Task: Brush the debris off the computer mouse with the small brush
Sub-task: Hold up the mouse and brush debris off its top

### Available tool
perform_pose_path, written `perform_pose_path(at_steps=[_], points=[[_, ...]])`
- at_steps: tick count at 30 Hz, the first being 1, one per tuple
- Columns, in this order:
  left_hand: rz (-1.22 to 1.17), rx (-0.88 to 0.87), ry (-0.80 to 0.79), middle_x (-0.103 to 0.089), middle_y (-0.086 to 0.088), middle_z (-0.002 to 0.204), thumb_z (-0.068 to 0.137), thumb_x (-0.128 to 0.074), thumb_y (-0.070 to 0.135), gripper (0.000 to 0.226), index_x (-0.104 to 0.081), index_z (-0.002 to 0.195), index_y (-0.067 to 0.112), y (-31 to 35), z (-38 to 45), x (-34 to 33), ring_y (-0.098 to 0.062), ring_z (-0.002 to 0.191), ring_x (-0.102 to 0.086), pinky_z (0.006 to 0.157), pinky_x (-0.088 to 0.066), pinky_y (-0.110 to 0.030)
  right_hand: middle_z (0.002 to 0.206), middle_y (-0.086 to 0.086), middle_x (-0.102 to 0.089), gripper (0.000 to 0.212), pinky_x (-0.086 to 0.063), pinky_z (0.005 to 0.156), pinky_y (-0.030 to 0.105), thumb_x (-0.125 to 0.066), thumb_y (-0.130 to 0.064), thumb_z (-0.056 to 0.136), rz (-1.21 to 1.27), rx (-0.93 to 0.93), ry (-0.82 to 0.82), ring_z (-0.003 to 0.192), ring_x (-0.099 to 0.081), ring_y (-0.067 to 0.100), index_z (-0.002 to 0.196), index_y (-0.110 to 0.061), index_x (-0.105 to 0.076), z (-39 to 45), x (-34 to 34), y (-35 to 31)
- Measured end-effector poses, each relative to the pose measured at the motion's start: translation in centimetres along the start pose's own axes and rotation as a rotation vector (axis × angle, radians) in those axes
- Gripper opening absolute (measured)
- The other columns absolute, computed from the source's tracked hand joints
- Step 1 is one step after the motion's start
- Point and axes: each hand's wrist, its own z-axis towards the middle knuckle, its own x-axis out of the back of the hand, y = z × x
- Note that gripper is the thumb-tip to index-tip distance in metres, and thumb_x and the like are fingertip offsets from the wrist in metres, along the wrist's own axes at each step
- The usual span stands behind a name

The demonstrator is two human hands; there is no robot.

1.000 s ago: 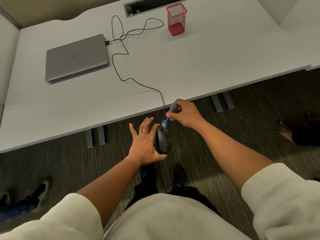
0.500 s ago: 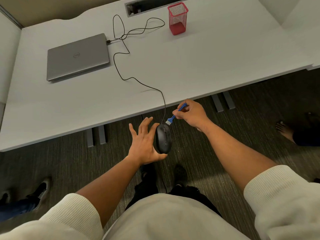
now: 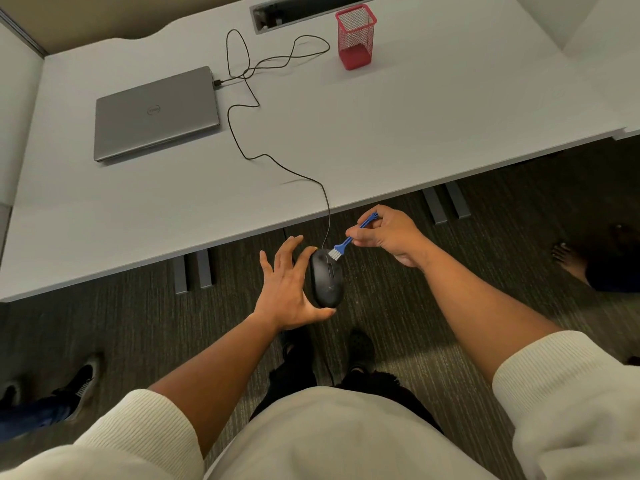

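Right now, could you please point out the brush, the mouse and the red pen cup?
brush (image 3: 335, 252), head view, on the white bristles.
mouse (image 3: 326, 278), head view, on its black top shell.
red pen cup (image 3: 355, 39), head view, on its mesh wall.

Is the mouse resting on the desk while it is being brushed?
No, the left hand holds the mouse in the air in front of the desk, over the carpet, with the brush at its front end.

An office, by the look of it: a long white bench (image 3: 415, 133) with a cable slot (image 3: 311, 10) cut in at the back, a closed grey laptop (image 3: 156, 112), a red mesh pen cup (image 3: 356, 36), grey carpet (image 3: 433, 296) underfoot.
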Motion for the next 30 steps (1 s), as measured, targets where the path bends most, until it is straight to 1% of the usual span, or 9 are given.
perform_pose_path(at_steps=[3, 8, 11, 13, 15, 20, 24, 26, 30], points=[[-0.046, -0.011, 0.004, -0.009, -0.006, 0.16, 0.054, -0.064, 0.087, 0.12, -0.031, 0.151, 0.023, -0.1, -0.1, -0.2, -0.028, 0.153, -0.005, 0.118, 0.001, -0.069, 0.101, 0.015, -0.076, 0.037, -0.062, 0.075, 0.029, -0.082, -0.003, 0.076, -0.004, -0.047, -0.102, 0.094, -0.076, 0.022, 0.107, -0.007, -0.063, -0.3, 0.1, 0.3], [-0.082, -0.019, 0.005, -0.009, -0.006, 0.16, 0.055, -0.065, 0.086, 0.119, -0.032, 0.15, 0.024, -0.4, -0.5, -0.3, -0.028, 0.152, -0.005, 0.118, -0.001, -0.068, 0.099, 0.014, -0.071, 0.028, -0.063, 0.079, 0.033, -0.08, -0.004, 0.08, -0.009, -0.018, 0.137, 0.09, -0.075, 0.021, 0.101, -0.011, -0.062, 0.2, 0.0, 1.1], [-0.095, -0.017, 0.013, -0.009, -0.006, 0.16, 0.055, -0.066, 0.086, 0.119, -0.032, 0.151, 0.024, -0.5, -0.6, -0.3, -0.028, 0.152, -0.005, 0.118, -0.001, -0.068, 0.102, 0.019, -0.072, 0.032, -0.063, 0.079, 0.033, -0.081, -0.002, 0.078, 0.091, -0.036, 0.067, 0.091, -0.076, 0.024, 0.103, -0.007, -0.062, 0.1, 0.3, 1.2], [-0.107, -0.023, 0.014, -0.008, -0.005, 0.16, 0.055, -0.066, 0.086, 0.119, -0.031, 0.151, 0.024, -0.5, -0.7, -0.3, -0.027, 0.152, -0.004, 0.119, -0.001, -0.068, 0.104, 0.02, -0.072, 0.035, -0.063, 0.078, 0.032, -0.082, 0.0, 0.076, 0.101, -0.05, -0.001, 0.092, -0.076, 0.024, 0.104, -0.006, -0.063, -0.1, 0.2, 1.1], [-0.112, -0.03, 0.011, -0.007, -0.004, 0.16, 0.056, -0.066, 0.086, 0.119, -0.03, 0.151, 0.025, -0.5, -0.8, -0.3, -0.026, 0.152, -0.002, 0.119, 0.0, -0.068, 0.106, 0.02, -0.072, 0.034, -0.063, 0.079, 0.033, -0.081, 0.0, 0.077, 0.078, -0.057, -0.008, 0.093, -0.076, 0.024, 0.105, -0.006, -0.062, -0.1, -0.2, 1.0], [-0.091, -0.03, 0.003, -0.007, -0.004, 0.161, 0.056, -0.067, 0.086, 0.12, -0.03, 0.152, 0.025, -0.8, -1.0, -0.3, -0.024, 0.153, 0.001, 0.119, 0.002, -0.068, 0.107, 0.017, -0.07, 0.029, -0.063, 0.08, 0.032, -0.079, -0.002, 0.081, 0.073, -0.049, 0.191, 0.094, -0.074, 0.022, 0.101, -0.011, -0.061, 0.3, -0.8, 0.9], [-0.084, -0.027, 0.01, -0.008, -0.004, 0.161, 0.056, -0.067, 0.085, 0.118, -0.03, 0.151, 0.025, -0.8, -0.8, -0.2, -0.026, 0.153, -0.001, 0.119, 0.003, -0.067, 0.11, 0.02, -0.069, 0.034, -0.062, 0.085, 0.038, -0.082, -0.001, 0.077, 0.146, -0.058, 0.077, 0.097, -0.075, 0.025, 0.104, -0.008, -0.063, 0.0, -0.8, 0.5], [-0.079, -0.026, 0.012, -0.008, -0.003, 0.161, 0.056, -0.067, 0.086, 0.119, -0.03, 0.151, 0.025, -0.7, -0.8, -0.3, -0.025, 0.153, -0.001, 0.119, 0.004, -0.067, 0.109, 0.02, -0.069, 0.033, -0.062, 0.085, 0.038, -0.081, -0.001, 0.078, 0.093, -0.061, 0.056, 0.096, -0.075, 0.026, 0.104, -0.007, -0.062, -0.1, -1.0, 0.4], [-0.063, -0.024, 0.01, -0.008, -0.003, 0.161, 0.056, -0.066, 0.086, 0.118, -0.03, 0.151, 0.026, -0.9, -0.7, -0.3, -0.025, 0.153, -0.001, 0.118, 0.004, -0.067, 0.103, 0.014, -0.068, 0.026, -0.063, 0.079, 0.031, -0.077, -0.002, 0.083, -0.111, -0.031, 0.216, 0.089, -0.073, 0.019, 0.099, -0.013, -0.06, 0.2, -1.5, 0.7]])
